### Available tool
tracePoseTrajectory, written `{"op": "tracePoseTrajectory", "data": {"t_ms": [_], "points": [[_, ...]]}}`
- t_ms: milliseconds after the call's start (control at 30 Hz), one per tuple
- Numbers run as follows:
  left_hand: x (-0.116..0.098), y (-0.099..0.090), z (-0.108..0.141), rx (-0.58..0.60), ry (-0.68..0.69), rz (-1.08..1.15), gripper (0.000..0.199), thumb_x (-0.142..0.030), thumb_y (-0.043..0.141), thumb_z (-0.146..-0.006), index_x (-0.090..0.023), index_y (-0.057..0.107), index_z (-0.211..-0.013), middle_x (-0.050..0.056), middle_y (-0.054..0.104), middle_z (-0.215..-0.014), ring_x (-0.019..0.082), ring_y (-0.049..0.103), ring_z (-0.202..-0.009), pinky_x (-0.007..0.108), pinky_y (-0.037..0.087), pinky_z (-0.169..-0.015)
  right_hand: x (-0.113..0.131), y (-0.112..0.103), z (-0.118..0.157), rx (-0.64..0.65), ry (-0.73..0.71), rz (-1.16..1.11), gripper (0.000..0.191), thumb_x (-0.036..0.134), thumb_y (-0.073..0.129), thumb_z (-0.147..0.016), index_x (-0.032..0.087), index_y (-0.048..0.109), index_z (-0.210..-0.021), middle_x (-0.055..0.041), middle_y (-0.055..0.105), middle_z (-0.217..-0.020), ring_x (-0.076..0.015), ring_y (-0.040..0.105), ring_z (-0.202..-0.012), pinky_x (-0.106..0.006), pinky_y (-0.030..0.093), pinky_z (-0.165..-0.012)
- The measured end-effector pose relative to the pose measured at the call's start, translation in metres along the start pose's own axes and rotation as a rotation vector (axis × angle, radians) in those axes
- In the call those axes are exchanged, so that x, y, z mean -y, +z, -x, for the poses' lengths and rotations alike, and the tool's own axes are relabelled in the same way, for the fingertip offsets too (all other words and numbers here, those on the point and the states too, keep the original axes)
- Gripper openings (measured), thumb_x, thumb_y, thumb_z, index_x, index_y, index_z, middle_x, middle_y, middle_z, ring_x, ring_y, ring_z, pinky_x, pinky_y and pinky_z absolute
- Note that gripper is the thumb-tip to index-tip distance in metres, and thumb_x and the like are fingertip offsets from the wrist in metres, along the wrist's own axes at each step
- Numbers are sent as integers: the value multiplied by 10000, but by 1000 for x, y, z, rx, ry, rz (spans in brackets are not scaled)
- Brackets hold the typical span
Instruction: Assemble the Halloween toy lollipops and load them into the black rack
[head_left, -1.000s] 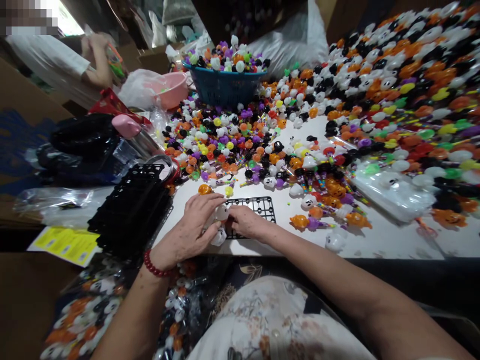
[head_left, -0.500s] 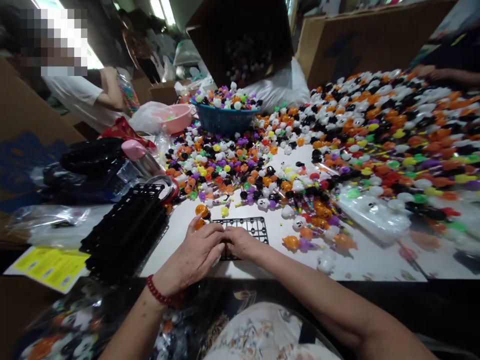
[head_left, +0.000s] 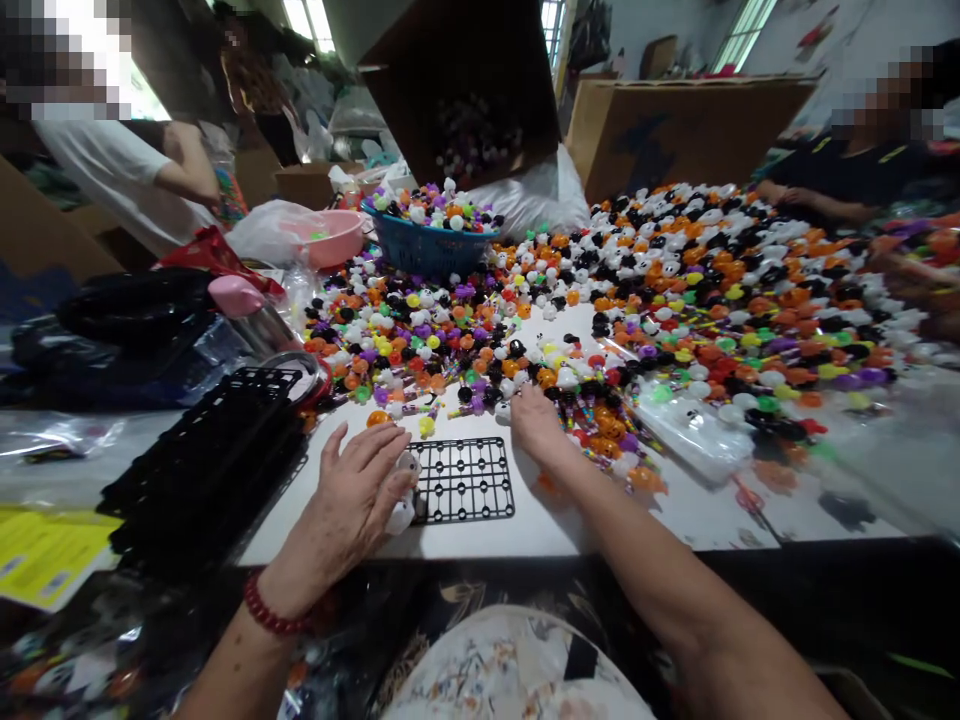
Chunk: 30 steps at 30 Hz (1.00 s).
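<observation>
A black plastic grid (head_left: 463, 478) lies flat on the white tabletop (head_left: 450, 541). Over its left end rests my left hand (head_left: 360, 490), palm down with fingers apart; white ghost-like toy heads (head_left: 403, 515) show beside its thumb. An orange toy head (head_left: 379, 418) is just beyond those fingers. My right hand (head_left: 536, 420) reaches to the near edge of the toy pile, right of the grid, next to white and orange toys; its fingertips are bent down and what they hold, if anything, is hidden.
Stacked black grids (head_left: 217, 440) stand at the left. A blue basket of toys (head_left: 431, 245), a pink basin (head_left: 337, 240) and a large toy pile (head_left: 675, 290) fill the back. A clear bag (head_left: 694, 430) and scissors (head_left: 750, 500) lie right. People sit at both sides.
My right hand has left the grid and moved right and forward to the toys. My left hand has shifted left, uncovering most of the grid and the white heads. The view has turned right.
</observation>
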<state>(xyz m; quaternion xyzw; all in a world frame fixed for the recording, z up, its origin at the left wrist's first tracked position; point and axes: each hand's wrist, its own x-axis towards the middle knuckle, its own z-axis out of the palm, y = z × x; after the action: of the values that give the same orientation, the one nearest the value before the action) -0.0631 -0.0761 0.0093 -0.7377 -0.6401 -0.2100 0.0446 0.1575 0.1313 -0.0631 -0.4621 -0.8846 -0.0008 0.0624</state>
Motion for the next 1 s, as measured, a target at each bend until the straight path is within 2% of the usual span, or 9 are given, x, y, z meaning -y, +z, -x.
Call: {"op": "tracePoseTrajectory", "data": {"t_ms": [200,300,433,567,700,767,833,900,1000], "points": [[4,1,3,-32,-138,57,378,-307,331,-1002,-190,574,-1267,99,607,-1322,219,482,-1307,502,210,-1182,6,-8,5,-30,-22,-64,140,187,566,-878,131,630,-988,-188,573,-1114,-322,475,-1070,-401,379,-891],[4,0,3,-41,-165,89,376,-308,325,-1006,-198,570,-1269,87,596,-1334,206,471,-1311,488,232,-1184,18,-18,14,-73,-61,-218,149,182,552,-880,140,585,-1019,-139,611,-1025,-279,513,-1004,-367,362,-880],[4,0,2,-28,-172,118,382,-314,319,-1010,-191,572,-1269,90,595,-1332,204,471,-1311,486,240,-1186,39,-25,20,-2,-157,-597,178,284,551,-933,170,589,-1064,-71,629,-980,-199,563,-862,-281,396,-765],[5,2,2,-17,-164,139,391,-330,319,-1012,-185,567,-1277,92,602,-1322,206,478,-1304,485,262,-1179,57,-26,19,104,-207,-768,290,229,650,-877,161,625,-1157,-94,638,-1106,-203,589,-986,-285,421,-855],[8,4,3,8,-149,157,399,-331,308,-1016,-184,550,-1297,92,600,-1327,198,491,-1293,475,264,-1181,69,-28,15,196,-177,-782,377,137,620,-858,139,608,-1235,-96,686,-1037,-204,616,-945,-288,437,-826],[9,4,4,27,-150,156,400,-331,306,-1016,-189,542,-1307,88,596,-1339,197,492,-1296,475,251,-1189,73,-29,13,220,-221,-744,304,134,612,-860,141,653,-1161,-86,688,-981,-196,617,-906,-277,435,-800],[10,5,5,39,-148,155,400,-335,309,-1015,-196,538,-1311,83,596,-1340,197,494,-1296,474,246,-1194,77,-32,10,210,-306,-672,218,125,600,-862,150,698,-1056,-95,660,-1016,-189,607,-916,-266,425,-801],[10,6,5,55,-143,153,402,-337,310,-1014,-197,531,-1319,81,597,-1339,197,496,-1295,471,245,-1196,82,-36,8,209,-376,-588,198,104,579,-857,163,715,-989,-102,625,-1057,-179,599,-898,-256,414,-767],[11,8,7,82,-135,154,409,-331,304,-1015,-187,520,-1331,85,597,-1337,193,491,-1300,465,232,-1202,91,-44,3,246,-434,-510,171,110,573,-848,166,711,-933,-90,629,-995,-178,591,-836,-258,389,-703]]}}
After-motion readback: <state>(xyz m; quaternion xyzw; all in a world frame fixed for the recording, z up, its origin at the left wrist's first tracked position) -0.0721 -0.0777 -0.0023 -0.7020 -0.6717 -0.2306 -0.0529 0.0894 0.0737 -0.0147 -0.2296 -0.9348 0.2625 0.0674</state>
